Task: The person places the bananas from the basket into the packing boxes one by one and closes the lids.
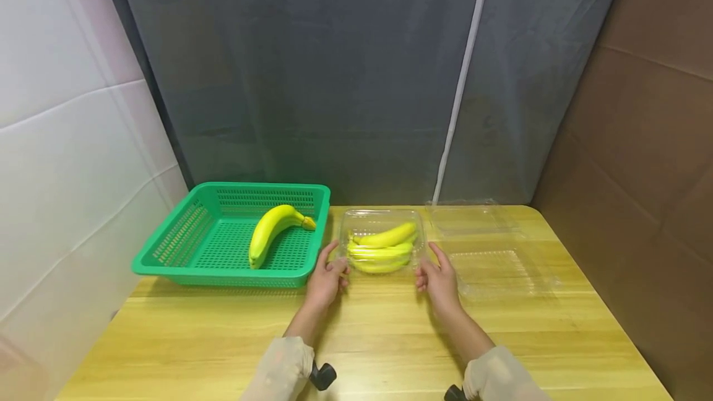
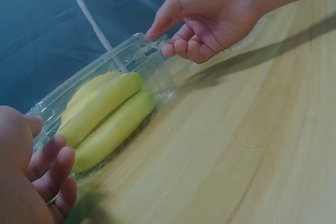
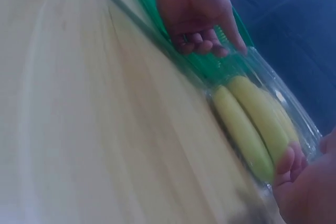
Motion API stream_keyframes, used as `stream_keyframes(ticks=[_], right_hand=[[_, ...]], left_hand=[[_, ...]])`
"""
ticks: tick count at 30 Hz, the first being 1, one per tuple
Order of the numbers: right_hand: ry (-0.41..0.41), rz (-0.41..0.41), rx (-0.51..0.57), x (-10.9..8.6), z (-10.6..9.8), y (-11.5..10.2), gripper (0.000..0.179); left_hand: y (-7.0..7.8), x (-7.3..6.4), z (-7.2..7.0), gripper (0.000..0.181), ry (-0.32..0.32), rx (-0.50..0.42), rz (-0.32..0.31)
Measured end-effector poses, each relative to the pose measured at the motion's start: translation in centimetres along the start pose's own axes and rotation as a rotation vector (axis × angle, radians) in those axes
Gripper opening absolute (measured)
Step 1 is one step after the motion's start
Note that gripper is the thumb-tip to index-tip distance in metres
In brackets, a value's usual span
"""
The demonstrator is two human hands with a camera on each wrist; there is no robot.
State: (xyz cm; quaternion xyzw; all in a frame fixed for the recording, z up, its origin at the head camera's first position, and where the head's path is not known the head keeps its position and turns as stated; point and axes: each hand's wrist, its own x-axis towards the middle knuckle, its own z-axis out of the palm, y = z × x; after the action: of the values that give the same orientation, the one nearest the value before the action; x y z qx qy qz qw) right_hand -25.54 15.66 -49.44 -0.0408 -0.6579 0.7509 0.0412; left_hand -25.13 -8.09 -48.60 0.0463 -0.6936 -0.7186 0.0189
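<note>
A clear plastic clamshell box (image 1: 382, 218) stands on the table with several yellow bananas (image 1: 384, 252) inside, its lid lying over them. My left hand (image 1: 325, 280) pinches the box's near left corner, the index finger reaching up along the lid. At the near right corner my right hand (image 1: 439, 280) pinches the rim; in the left wrist view this right hand (image 2: 212, 19) has finger and thumb at the corner. The right wrist view shows the left hand (image 3: 194, 11) at the opposite end of the box. Whether the lid is fully snapped down I cannot tell.
Left of the box a green plastic basket (image 1: 223, 273) holds one large banana (image 1: 273, 231). To the right lies another clear plastic container (image 1: 490, 268), spread open on the wooden table (image 1: 384, 339). A grey curtain (image 1: 312, 79) hangs behind the table.
</note>
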Motion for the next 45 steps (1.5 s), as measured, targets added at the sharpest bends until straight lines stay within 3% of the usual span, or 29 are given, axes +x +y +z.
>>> stream_keyframes(ticks=[5, 12, 24, 30, 40, 45], right_hand=[[-0.035, -0.021, -0.017, -1.0, -0.1, -0.3, 0.058], [-0.043, -0.086, -0.043, -1.8, 0.5, -0.8, 0.058], [-0.092, -0.223, -0.132, -2.5, 1.6, -1.2, 0.058], [-0.122, -0.245, -0.164, -2.6, 2.4, -1.5, 0.059], [-0.218, -0.348, -0.25, -4.6, 4.7, -4.3, 0.055], [-0.244, -0.412, -0.304, -4.8, 5.9, -4.6, 0.054]], left_hand=[[0.1, -0.6, -0.2, 0.055, 0.0, 0.037, 0.033], [-0.4, -1.4, -0.4, 0.059, -0.043, 0.094, 0.145], [1.3, -3.6, -0.5, 0.057, -0.091, 0.104, 0.243], [1.8, -4.8, -0.9, 0.049, -0.048, 0.1, 0.33], [2.0, -6.4, -2.4, 0.038, 0.022, 0.114, 0.389], [1.8, -7.1, -3.0, 0.034, 0.068, 0.082, 0.425]])
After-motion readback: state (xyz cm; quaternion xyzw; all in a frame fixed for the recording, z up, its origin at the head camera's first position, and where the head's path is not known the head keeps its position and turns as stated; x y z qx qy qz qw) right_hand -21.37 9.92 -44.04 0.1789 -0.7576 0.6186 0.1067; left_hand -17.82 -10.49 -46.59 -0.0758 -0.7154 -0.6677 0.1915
